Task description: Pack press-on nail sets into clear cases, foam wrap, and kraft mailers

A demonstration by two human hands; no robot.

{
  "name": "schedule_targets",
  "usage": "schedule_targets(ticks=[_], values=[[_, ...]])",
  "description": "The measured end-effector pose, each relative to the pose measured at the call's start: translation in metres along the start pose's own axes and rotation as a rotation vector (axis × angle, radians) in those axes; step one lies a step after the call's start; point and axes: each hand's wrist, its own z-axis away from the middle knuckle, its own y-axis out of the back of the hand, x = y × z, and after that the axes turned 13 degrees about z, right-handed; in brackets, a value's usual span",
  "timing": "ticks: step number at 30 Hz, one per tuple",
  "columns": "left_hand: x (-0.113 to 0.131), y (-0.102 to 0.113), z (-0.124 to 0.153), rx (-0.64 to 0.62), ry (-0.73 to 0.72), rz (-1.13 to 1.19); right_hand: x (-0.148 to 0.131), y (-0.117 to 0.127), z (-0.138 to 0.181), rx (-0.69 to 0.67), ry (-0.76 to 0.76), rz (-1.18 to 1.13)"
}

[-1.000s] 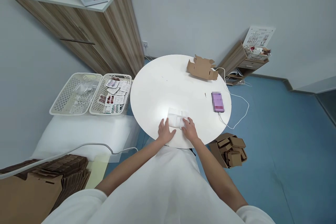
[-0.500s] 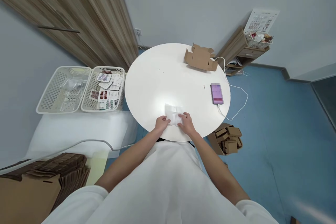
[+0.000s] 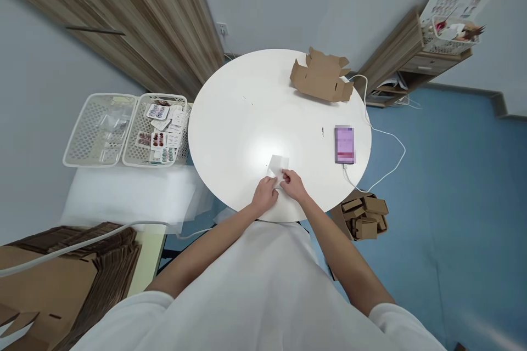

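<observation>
A small folded white sheet lies on the round white table near its front edge. My left hand and my right hand sit close together at the sheet's near edge, fingers pinched on it. An unfolded brown cardboard box rests at the table's far side. A phone with a white charging cable lies at the right.
Two white mesh baskets stand left of the table, one with small printed packs. White foam sheets lie below them. Flat cardboard is stacked bottom left. A box of cardboard pieces sits on the blue floor. A wooden cabinet stands behind.
The white sheet has become smaller, folded in. My hands have drawn together at its near edge. The camera has tilted down and shifted.
</observation>
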Motion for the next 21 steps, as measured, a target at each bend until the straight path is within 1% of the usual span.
schedule_targets(ticks=[2,4,6,9,11,13,15,17,19,21], values=[[0.003,-0.005,0.006,-0.016,-0.026,-0.058,0.000,0.000,-0.005,0.023,-0.043,-0.015],[0.007,-0.008,0.011,-0.033,-0.042,-0.063,-0.001,0.001,-0.008,0.055,-0.071,0.004],[0.010,-0.008,0.013,-0.041,-0.058,-0.027,0.000,0.001,-0.011,0.067,-0.052,0.011],[0.011,-0.005,0.013,0.032,-0.057,-0.009,0.007,0.002,-0.013,0.078,0.020,0.010],[0.009,-0.003,0.010,0.099,-0.046,-0.060,0.010,0.000,-0.012,0.085,0.068,0.043],[0.008,-0.003,0.004,0.134,-0.020,-0.122,0.012,-0.002,-0.010,0.083,0.124,0.109],[0.007,-0.004,-0.001,0.140,0.023,-0.170,0.014,0.000,-0.007,0.074,0.210,0.184],[0.005,-0.005,-0.005,0.127,0.046,-0.202,0.017,0.007,-0.004,0.039,0.358,0.244],[0.004,-0.004,-0.007,0.104,0.024,-0.213,0.022,0.017,-0.002,-0.044,0.550,0.281],[0.004,-0.001,-0.008,0.069,-0.030,-0.201,0.028,0.026,-0.004,-0.149,0.681,0.295]])
